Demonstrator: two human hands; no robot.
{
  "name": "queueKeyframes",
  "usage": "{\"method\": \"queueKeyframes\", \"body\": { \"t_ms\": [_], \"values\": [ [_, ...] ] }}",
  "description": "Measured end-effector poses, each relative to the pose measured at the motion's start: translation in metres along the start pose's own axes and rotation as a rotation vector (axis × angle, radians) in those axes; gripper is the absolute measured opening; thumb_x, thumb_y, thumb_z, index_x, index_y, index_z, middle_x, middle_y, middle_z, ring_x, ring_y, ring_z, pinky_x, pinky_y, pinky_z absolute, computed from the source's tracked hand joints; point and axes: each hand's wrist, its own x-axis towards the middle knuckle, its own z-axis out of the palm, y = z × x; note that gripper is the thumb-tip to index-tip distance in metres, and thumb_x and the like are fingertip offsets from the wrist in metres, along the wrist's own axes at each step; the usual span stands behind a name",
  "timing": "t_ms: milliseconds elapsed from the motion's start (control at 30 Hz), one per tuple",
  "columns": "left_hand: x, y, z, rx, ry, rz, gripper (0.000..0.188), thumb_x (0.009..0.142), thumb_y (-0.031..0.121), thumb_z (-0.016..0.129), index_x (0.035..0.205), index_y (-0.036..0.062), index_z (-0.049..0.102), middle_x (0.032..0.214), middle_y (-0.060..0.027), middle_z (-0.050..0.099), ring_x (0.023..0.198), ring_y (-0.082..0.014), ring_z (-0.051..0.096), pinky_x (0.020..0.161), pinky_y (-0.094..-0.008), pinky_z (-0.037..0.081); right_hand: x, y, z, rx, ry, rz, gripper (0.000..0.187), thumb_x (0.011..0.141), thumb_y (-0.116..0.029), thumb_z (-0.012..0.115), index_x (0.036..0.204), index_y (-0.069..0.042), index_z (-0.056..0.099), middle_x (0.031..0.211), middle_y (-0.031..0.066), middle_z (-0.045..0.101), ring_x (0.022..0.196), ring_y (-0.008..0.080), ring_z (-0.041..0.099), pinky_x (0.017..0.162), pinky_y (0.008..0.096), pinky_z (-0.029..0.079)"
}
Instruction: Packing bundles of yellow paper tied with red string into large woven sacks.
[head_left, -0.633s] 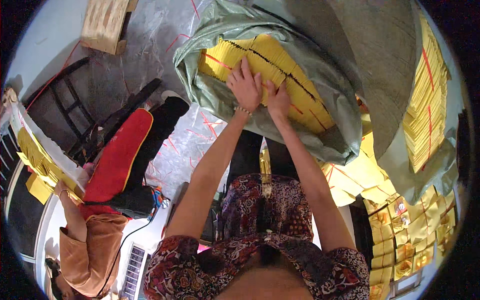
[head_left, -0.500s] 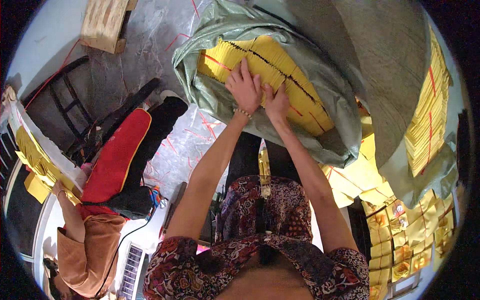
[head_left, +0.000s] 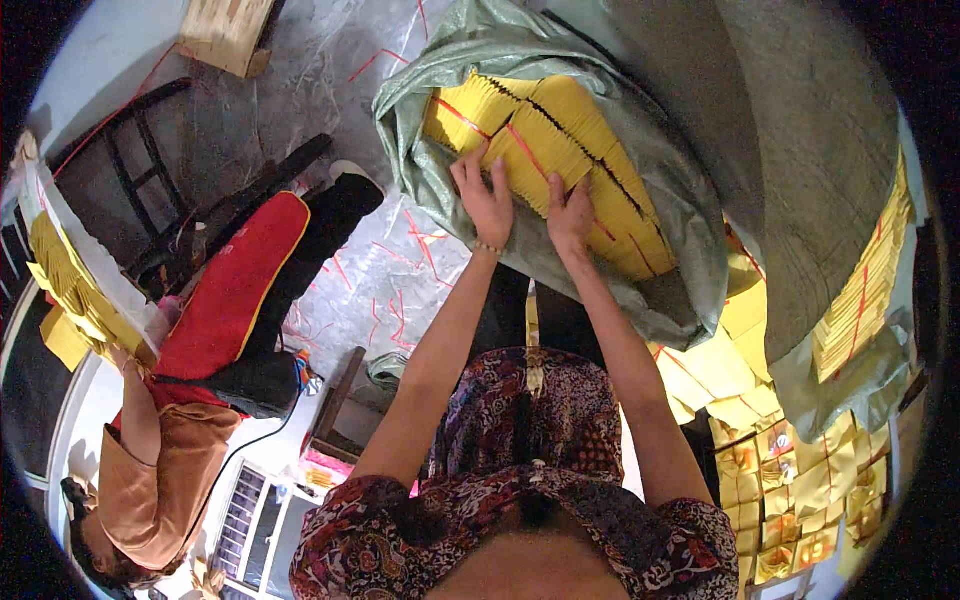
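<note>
A large grey-green woven sack [head_left: 640, 115] lies in front of me, its mouth spread wide. Tightly packed bundles of folded yellow paper [head_left: 540, 145] fill it, tied with red strips. My left hand [head_left: 487, 205] rests at the near edge of the bundles, fingers apart and pointing away from me. To its right, my right hand [head_left: 571, 215] touches the same bundles with thumb and fingers spread. Neither hand is closed round anything. The lower sides of the bundles are hidden by the sack.
On the left a person in a brown top and red apron [head_left: 235, 290] handles yellow paper [head_left: 75, 285]. A black metal frame [head_left: 140, 175] and a wooden pallet [head_left: 225, 35] stand beyond. Stacked yellow bundles [head_left: 800, 490] are at the right. Red strips litter the floor [head_left: 340, 290].
Both hands have drawn slightly back toward me, and the left has come down from the middle of the bundles to their near edge. A front bundle's red strip now shows uncovered.
</note>
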Motion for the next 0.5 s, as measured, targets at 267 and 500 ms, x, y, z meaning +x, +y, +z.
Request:
{"method": "queueKeyframes", "body": {
  "t_ms": [267,500],
  "values": [
    [-0.016,-0.019,0.011,-0.195,0.133,-0.262,0.016,0.088,0.015,0.056,0.094,0.0023,0.061,0.082,-0.0127,0.056,0.078,-0.0254,0.054,0.071,-0.0326,0.044,-0.024,0.003,0.012,-0.064,0.137,-0.095,0.053,0.092,-0.035,0.046,0.123,0.007,0.038,0.103,0.0294,0.057,0.095,0.0424,0.056,0.077,0.0443,0.045],
    [-0.005,-0.028,0.017,-0.249,0.101,-0.345,0.019,0.088,0.018,0.057,0.091,-0.0010,0.061,0.083,-0.0066,0.061,0.076,-0.0138,0.054,0.070,-0.0259,0.044,-0.009,-0.018,0.014,-0.304,0.037,0.109,0.058,0.090,-0.035,0.049,0.128,0.006,0.033,0.089,0.0290,0.060,0.084,0.0455,0.058,0.069,0.0471,0.047]
  ]
}}
